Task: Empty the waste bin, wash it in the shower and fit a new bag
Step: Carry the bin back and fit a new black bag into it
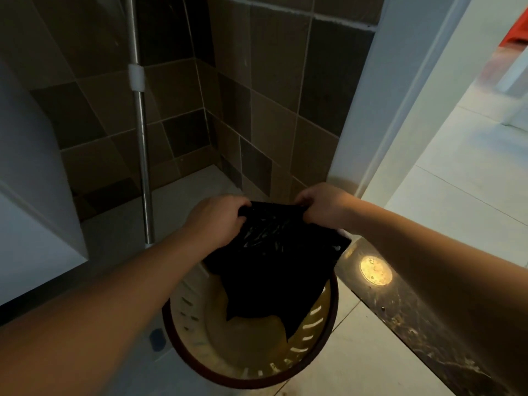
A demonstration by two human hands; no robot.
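Bin [248, 358] low in frame, centre-bottom, standing on pale floor tiles [337, 364] at the shower threshold. Round, cream inside, dark reddish-brown rim, slotted side walls. Mouth faces up toward the camera and tips slightly to 6 o'clock; its axis runs roughly upright.

Black bag [274, 252] hangs over the bin's far half, at 12 o'clock from the bin floor. Top edge stretched level, running 9 to 3 o'clock between the two hands. Long axis runs from that edge down toward 6 o'clock, the lower end drooping inside the bin with a ragged corner near its right inner wall. Plastic is creased and shows faint sheen near the left hand.

Left hand [220, 221] comes in from 8 o'clock, forearm bare, knuckles up, fingers curled over and clamped on the bag's left top corner. Right hand [323, 204] comes in from 4 o'clock, forearm bare, fingers folded down and pinching the bag's right top corner. Hands sit apart, roughly level, above the far rim.

Metal pole [141, 132] with a white clip stands at 11 o'clock against brown wall tiles [271, 90]. White cabinet [31, 181] at 9 o'clock. Dark stone sill [405, 315] runs from the bin toward 4 o'clock, with a bright round spot of light on it. White door frame [368, 115] at 1 o'clock.
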